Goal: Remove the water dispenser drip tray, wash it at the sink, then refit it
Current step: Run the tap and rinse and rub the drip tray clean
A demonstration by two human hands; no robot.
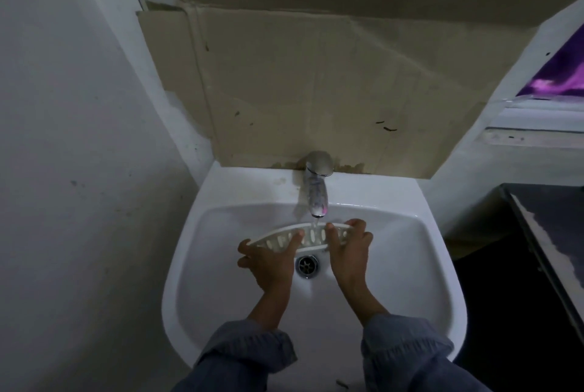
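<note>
The white slotted drip tray [311, 235] is held over the basin of the white sink [221, 296], just under the chrome tap [317, 189]. A thin stream of water runs from the spout onto the tray's middle. My left hand [268, 260] grips the tray's left end, thumb on top across the slots. My right hand [347, 249] grips the right end, fingers curled over the far edge. The tray tilts slightly, its left end lower. The drain [307, 265] lies below, between my wrists.
Brown cardboard [300, 91] covers the wall behind the tap. A bare wall stands close on the left. A dark cabinet top [550, 233] sits to the right of the sink, with a window ledge [537, 135] above it.
</note>
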